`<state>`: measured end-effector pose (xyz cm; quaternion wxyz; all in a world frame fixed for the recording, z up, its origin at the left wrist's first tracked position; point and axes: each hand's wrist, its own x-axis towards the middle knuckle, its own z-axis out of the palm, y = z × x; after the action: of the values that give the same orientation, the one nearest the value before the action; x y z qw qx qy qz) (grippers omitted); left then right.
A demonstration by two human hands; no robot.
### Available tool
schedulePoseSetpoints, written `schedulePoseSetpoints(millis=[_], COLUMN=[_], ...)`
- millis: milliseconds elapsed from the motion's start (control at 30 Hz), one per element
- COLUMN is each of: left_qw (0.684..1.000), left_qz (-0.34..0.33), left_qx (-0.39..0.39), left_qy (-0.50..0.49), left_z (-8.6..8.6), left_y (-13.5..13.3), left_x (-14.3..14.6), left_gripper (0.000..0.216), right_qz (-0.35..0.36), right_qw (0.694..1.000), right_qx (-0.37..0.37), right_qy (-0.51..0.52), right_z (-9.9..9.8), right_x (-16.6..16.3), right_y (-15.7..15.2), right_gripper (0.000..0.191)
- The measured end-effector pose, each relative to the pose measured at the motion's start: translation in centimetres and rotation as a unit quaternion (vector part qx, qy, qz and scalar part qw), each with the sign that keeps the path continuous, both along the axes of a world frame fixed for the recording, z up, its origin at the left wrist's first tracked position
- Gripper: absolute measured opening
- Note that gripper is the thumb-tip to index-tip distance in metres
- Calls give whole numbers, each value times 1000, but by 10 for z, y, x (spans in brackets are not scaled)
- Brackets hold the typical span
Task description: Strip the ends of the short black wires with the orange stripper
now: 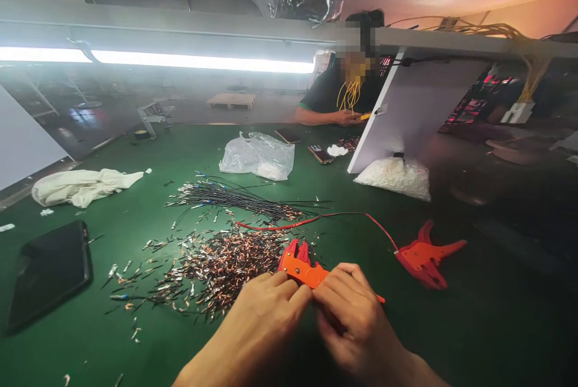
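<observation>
My right hand is wrapped round the handles of an orange and red wire stripper. Its jaws point up and to the left, over the edge of a pile of cut wire ends with bare copper showing. Right up against the tool, my left hand has its fingers closed; what they pinch is hidden from view. Behind the pile lies a bundle of black wires, with pale metal ends and blue bits at the left. A second wire stripper rests to the right, tied to a red cord.
A black phone lies at the left, near a white cloth. Clear plastic bags and a filled white bag stand farther back, beside a white divider. Across the green table sits a co-worker holding yellow wires.
</observation>
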<state>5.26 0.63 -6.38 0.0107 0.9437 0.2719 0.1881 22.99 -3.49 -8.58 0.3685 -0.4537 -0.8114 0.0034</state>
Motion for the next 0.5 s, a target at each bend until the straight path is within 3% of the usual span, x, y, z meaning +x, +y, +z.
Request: schedulePoseSetpoints(millis=[200,500], left_qw=[999,980], left_qz=[21,49], left_qx=[38,150], left_qy=[8,-119], left_z=[-13,-61], left_y=[-13,-36], left_x=[3,1], left_gripper=[30,31], right_qz=[-44,-33], right_qw=[999,991], right_qx=[25,132], right_qy=[-4,-14], right_z=[-6,-17], right_x=[-6,-17], right_y=[-2,-1], right_gripper=[21,28])
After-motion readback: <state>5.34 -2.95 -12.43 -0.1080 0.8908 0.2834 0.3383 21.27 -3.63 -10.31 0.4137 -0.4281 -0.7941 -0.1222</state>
